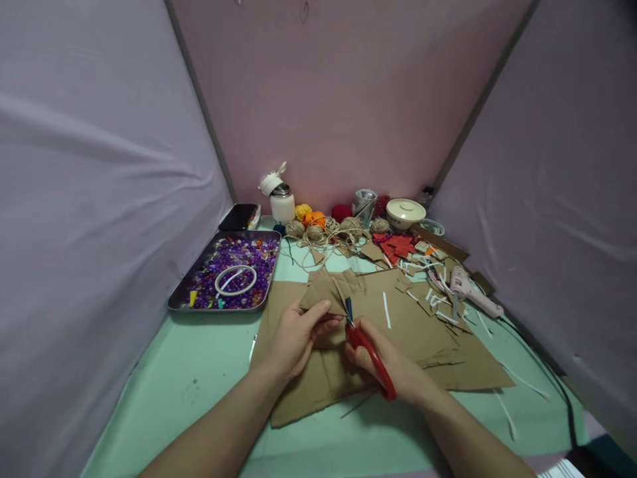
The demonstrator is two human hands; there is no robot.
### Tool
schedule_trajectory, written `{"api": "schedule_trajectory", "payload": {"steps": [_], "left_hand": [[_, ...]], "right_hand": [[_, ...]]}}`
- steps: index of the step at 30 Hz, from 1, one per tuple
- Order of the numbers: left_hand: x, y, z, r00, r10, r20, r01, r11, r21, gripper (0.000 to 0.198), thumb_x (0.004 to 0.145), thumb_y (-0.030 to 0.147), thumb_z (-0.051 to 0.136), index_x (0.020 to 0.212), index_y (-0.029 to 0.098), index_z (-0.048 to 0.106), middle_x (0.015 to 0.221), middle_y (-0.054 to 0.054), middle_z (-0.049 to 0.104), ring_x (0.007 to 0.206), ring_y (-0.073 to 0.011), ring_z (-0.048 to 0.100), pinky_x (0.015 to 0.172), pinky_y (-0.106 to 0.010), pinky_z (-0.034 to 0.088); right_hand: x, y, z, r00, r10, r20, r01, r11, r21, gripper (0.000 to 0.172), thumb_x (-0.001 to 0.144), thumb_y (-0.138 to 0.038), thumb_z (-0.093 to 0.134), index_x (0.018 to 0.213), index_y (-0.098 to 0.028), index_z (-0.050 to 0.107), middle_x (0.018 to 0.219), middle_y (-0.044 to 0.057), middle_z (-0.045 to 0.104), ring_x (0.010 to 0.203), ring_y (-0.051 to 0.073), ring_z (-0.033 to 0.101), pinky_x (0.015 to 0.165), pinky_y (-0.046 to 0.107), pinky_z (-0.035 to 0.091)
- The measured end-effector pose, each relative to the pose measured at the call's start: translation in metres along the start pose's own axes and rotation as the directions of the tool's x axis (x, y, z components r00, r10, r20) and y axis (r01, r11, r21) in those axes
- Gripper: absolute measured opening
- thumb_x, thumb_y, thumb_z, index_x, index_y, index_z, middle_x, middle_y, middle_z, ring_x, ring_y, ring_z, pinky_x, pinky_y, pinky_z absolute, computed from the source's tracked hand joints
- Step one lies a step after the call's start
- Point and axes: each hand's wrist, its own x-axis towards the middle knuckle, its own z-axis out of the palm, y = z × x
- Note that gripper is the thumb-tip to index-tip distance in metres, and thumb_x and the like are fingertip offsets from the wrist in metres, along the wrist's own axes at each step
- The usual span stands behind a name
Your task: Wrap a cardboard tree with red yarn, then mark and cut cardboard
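Observation:
My left hand (301,335) pinches a small piece of brown cardboard (322,289) between thumb and fingers. In my right hand (381,355) is a pair of scissors (375,365) with red handles. The blades point up and away from me, against the right edge of the held piece. Whether they are cutting through it I cannot tell. A dark blue stick-like thing (349,309) shows beside the blades. Beneath both hands lies a large sheet of cardboard (303,405), with a white strip (387,311) on it to the right.
A metal tray (174,300) of purple beads with a white ring stands at left. A pink glue gun (472,292) with a black cord lies at right, near cardboard scraps. At the back are twine balls (351,227), a white bottle (283,206), a plastic cup (365,206) and a lidded bowl (405,212).

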Motion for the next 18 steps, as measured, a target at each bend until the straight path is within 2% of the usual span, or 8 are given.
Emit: {"api": "schedule_trajectory", "payload": {"steps": [6, 11, 15, 18], "left_hand": [[-0.001, 0.002, 0.002, 0.999, -0.029, 0.017, 0.029, 0.999, 0.02, 0.022, 0.068, 0.024, 0.073, 0.084, 0.01, 0.068, 0.079, -0.008, 0.071, 0.065, -0.0134, 0.066, 0.062, -0.022, 0.055], [-0.002, 0.002, 0.005, 0.998, -0.062, 0.003, 0.062, 0.998, 0.008, 0.023, 0.066, 0.024, 0.075, 0.082, 0.009, 0.068, 0.073, -0.008, 0.071, 0.062, -0.0133, 0.066, 0.062, -0.021, 0.055], [-0.001, 0.001, 0.005, 0.997, -0.08, -0.01, 0.08, 0.997, -0.014, 0.021, 0.064, 0.024, 0.076, 0.078, 0.01, 0.068, 0.068, -0.007, 0.069, 0.061, -0.0134, 0.066, 0.061, -0.021, 0.056], [0.0, 0.001, 0.004, 0.996, -0.088, -0.001, 0.088, 0.996, -0.018, 0.02, 0.066, 0.024, 0.075, 0.077, 0.01, 0.067, 0.067, -0.007, 0.069, 0.062, -0.0136, 0.066, 0.061, -0.02, 0.056]], "right_hand": [[0.0, 0.012, -0.003, 1.0, -0.027, -0.001, 0.027, 1.0, -0.014, 0.056, 0.073, -0.072, 0.049, 0.091, -0.02, 0.041, 0.075, -0.003, 0.039, 0.06, 0.009, 0.034, 0.05, 0.02, 0.031], [0.001, 0.014, -0.002, 0.999, -0.033, 0.015, 0.034, 0.999, -0.035, 0.055, 0.075, -0.073, 0.045, 0.091, -0.02, 0.038, 0.074, -0.003, 0.041, 0.057, 0.008, 0.032, 0.048, 0.021, 0.029], [0.002, 0.015, 0.001, 0.994, -0.109, -0.028, 0.105, 0.987, -0.124, 0.05, 0.081, -0.07, 0.039, 0.085, -0.02, 0.038, 0.071, -0.003, 0.042, 0.058, 0.01, 0.034, 0.051, 0.023, 0.031], [0.003, 0.017, 0.002, 0.99, -0.127, -0.066, 0.112, 0.973, -0.201, 0.048, 0.083, -0.068, 0.037, 0.082, -0.021, 0.039, 0.069, -0.002, 0.042, 0.059, 0.011, 0.035, 0.053, 0.025, 0.031]]}}
